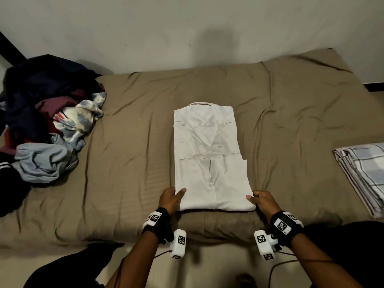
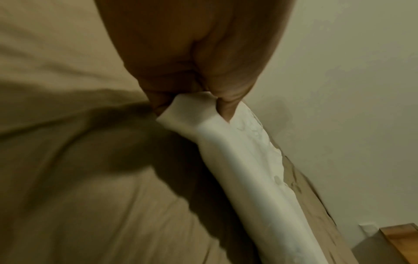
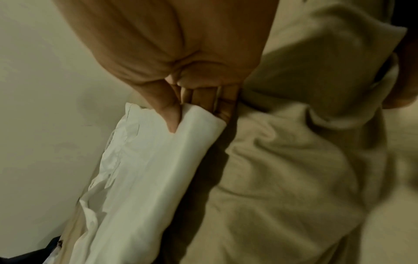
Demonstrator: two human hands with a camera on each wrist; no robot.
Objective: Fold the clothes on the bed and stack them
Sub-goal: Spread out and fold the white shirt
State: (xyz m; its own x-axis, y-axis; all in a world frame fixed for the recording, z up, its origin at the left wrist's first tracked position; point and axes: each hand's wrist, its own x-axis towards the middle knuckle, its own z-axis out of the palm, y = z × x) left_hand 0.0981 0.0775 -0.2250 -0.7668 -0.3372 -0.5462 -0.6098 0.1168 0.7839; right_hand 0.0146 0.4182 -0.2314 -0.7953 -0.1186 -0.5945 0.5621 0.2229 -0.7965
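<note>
Beyond my fingers the pale wall [image 1: 187,28] rises behind the bed, marked with a faint dark smudge [image 1: 216,38]. Far to my left a black bar [image 1: 10,48] slants across it. Off to my right stands a wooden piece of furniture [image 2: 400,237] against the wall

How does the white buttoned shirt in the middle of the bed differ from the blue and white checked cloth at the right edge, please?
The white buttoned shirt is plain; the blue and white checked cloth is patterned. The shirt is pinched at its near corners by the left hand and right hand; the cloth lies untouched. The shirt shows fully; the cloth is partly cut off. Both are folded flat on the brown bed.
</note>
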